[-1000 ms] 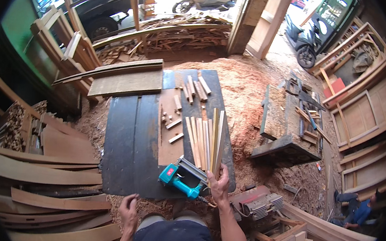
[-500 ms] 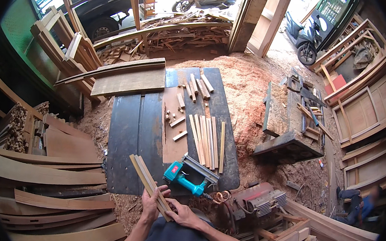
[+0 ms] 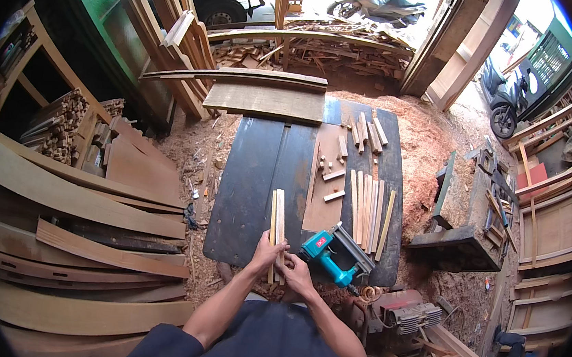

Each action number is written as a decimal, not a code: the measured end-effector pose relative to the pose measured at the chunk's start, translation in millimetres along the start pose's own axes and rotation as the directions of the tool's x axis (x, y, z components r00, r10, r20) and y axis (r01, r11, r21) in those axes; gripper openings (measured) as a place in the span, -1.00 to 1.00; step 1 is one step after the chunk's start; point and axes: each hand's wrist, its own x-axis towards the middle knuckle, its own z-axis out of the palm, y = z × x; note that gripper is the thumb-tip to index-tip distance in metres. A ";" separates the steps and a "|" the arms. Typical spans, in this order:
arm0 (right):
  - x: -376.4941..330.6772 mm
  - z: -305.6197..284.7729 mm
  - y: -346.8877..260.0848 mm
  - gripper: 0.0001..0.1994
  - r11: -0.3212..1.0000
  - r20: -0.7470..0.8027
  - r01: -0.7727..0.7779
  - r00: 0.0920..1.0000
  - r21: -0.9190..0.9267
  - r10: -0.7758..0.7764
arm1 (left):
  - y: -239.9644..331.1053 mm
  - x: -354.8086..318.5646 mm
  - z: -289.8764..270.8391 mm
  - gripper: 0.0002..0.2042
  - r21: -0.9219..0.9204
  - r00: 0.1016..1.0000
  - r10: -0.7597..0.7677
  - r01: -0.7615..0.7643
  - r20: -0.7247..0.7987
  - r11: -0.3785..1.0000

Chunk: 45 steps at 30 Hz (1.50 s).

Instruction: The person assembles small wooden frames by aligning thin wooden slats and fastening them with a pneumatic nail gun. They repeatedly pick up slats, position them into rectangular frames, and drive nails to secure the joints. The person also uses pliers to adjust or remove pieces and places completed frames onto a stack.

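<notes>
"What's just changed?"

"A second ago the right hand point(image 3: 298, 276) was at the far right of the counter point(image 3: 250, 189) with some wooden strips point(image 3: 280, 212), and the left hand point(image 3: 265, 253) was empty. Now both hands have them."

"How do they grip?"

"The left grip is closed around the strips. The right grip is closed on them too, nearer their lower ends."

"And where are they?"

"In front of the person, at the near edge of the counter, pointing away. Half a second ago they slanted to the left; now they're nearly straight."

"What does that mean for the work?"

"Both hands are busy with that bundle, so the nail gun point(image 3: 325, 254) lies untouched just to the right. Beyond it, the row of strips point(image 3: 366, 210) stays on the counter."
</notes>
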 end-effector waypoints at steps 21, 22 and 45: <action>40.6 119.7 -44.7 -0.66 0.983 0.125 0.013 0.992 -0.184 0.010 | 45.2 64.5 -143.2 -0.59 -0.185 0.983 0.123 -0.097 0.133 0.978; 49.8 110.3 -50.2 -0.64 0.965 0.136 0.036 0.991 -0.259 -0.001 | 45.9 66.3 -145.3 -0.59 -0.233 0.989 0.138 -0.121 0.057 0.965; 388.3 -243.4 -136.1 -0.67 0.756 -0.742 -0.342 0.613 -0.558 -0.271 | 112.5 159.3 -179.9 -0.73 0.172 0.957 0.204 -0.169 -0.207 0.970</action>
